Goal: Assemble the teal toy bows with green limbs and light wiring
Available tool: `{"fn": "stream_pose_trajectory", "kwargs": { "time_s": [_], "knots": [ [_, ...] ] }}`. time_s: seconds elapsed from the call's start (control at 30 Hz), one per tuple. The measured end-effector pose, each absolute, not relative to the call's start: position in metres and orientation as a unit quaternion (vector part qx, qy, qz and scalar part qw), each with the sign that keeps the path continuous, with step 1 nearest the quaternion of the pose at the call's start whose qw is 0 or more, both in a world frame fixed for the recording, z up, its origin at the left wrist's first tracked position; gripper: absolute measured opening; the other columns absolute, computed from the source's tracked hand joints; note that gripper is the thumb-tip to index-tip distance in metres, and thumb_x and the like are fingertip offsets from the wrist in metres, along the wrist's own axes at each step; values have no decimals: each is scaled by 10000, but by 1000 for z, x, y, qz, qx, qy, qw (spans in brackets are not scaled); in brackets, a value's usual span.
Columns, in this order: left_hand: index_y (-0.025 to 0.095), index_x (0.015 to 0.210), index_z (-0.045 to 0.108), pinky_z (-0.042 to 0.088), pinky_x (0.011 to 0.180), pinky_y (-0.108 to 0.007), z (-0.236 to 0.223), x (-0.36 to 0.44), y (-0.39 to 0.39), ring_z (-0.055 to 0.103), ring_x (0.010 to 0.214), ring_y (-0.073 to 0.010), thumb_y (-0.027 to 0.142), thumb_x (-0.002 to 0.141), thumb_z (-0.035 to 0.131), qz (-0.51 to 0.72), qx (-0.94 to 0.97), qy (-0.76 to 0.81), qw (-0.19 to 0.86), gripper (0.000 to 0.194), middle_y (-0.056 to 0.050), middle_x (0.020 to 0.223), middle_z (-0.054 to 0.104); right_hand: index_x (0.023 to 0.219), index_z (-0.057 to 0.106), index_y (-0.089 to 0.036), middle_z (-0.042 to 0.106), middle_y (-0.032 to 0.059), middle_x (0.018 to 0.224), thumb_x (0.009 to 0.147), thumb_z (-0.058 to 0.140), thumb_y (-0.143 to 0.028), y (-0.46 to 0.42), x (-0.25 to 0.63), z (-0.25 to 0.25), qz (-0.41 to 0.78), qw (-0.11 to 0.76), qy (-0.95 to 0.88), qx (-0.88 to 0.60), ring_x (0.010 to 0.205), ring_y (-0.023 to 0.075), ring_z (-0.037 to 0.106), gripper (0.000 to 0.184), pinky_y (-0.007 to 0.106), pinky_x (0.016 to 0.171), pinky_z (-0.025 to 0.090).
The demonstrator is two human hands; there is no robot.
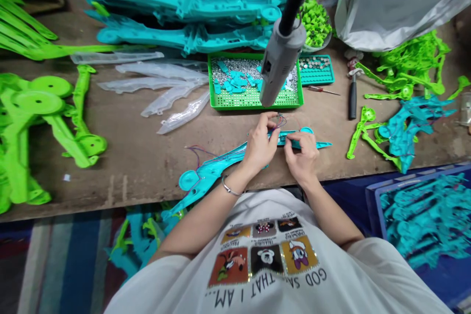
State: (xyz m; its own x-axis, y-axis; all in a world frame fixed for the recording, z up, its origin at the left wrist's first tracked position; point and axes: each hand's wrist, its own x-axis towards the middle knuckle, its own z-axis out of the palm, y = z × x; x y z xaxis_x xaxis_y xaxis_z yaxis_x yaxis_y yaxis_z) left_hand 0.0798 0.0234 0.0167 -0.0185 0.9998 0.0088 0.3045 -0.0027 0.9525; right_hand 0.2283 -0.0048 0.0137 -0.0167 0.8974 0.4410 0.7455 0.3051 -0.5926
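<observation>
The left hand [260, 146] is half-curled over the turquoise plastic part [221, 163], thin wires [281, 120] at its fingertips; whether it grips them cannot be told. The right hand [302, 155] has fingertips bent in against the part; anything pinched is hidden. The part lies on the bench [147, 157], near its front edge. Beyond stands a green tray [255, 104] of small metal pieces; a screwdriver [315, 89] lies to its right.

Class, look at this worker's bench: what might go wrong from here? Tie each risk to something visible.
The thin wires looping beside the left hand might snag or get pinched against the turquoise shell.
The green tray of small metal parts sits close by; a knock could spill them.
The grey cylindrical tool juts over that tray, so reaching forward may bump it.
</observation>
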Motion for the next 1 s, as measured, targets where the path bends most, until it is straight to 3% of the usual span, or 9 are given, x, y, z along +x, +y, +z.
{"fn": "stream_pose_trajectory", "kwargs": {
  "time_s": [0.2, 0.27, 0.37, 0.43, 0.67, 1.0],
  "knots": [
    [219, 1375, 614, 468, 1074, -444, 32, 69, 8, 599, 1192, -266, 174, 1005, 475, 306, 712, 558, 296, 398, -114, 1248, 645, 902, 716, -288, 797, 41, 919, 921, 621, -203, -1, 228, 15, 114, 386, -694, -598, 928, 261, 701, 129, 498, 943, 539],
    [230, 1462, 552, 459, 1089, -487, 39, 60, -3, 555, 1285, -313, 243, 1003, 529, 254, 734, 571, 268, 460, -144, 1375, 592, 890, 723, -293, 804, 36, 929, 914, 622, -200, -1, 227, 15, 125, 375, -695, -600, 928, 260, 701, 139, 504, 959, 525],
    [220, 1601, 347, 440, 1097, -565, 45, 45, -21, 467, 1399, -407, 394, 904, 723, 195, 749, 591, 230, 811, -200, 1541, 478, 894, 734, -301, 809, 23, 936, 909, 618, -190, -2, 225, 16, 133, 363, -703, -597, 904, 256, 705, 162, 506, 964, 511],
    [219, 1620, 291, 433, 1096, -585, 45, 35, -30, 462, 1400, -434, 464, 828, 805, 174, 753, 597, 215, 975, -211, 1554, 471, 890, 741, -305, 808, 23, 934, 911, 615, -196, -3, 224, 16, 124, 353, -706, -602, 901, 267, 704, 168, 510, 951, 507],
    [207, 1605, 338, 488, 985, -508, 38, 29, -35, 591, 1169, -388, 488, 779, 840, 160, 756, 600, 210, 1007, -154, 1402, 625, 931, 767, -283, 782, 85, 893, 927, 615, -243, -7, 221, 16, 85, 278, -713, -638, 941, 305, 690, 157, 517, 924, 473],
    [234, 1629, 304, 445, 1005, -519, 67, 42, -44, 556, 1215, -397, 387, 815, 807, 167, 763, 600, 175, 969, -157, 1435, 597, 897, 759, -263, 758, 118, 916, 932, 591, -234, -9, 225, 22, 69, 322, -688, -646, 1013, 317, 704, 174, 515, 951, 494]
  ]
}}
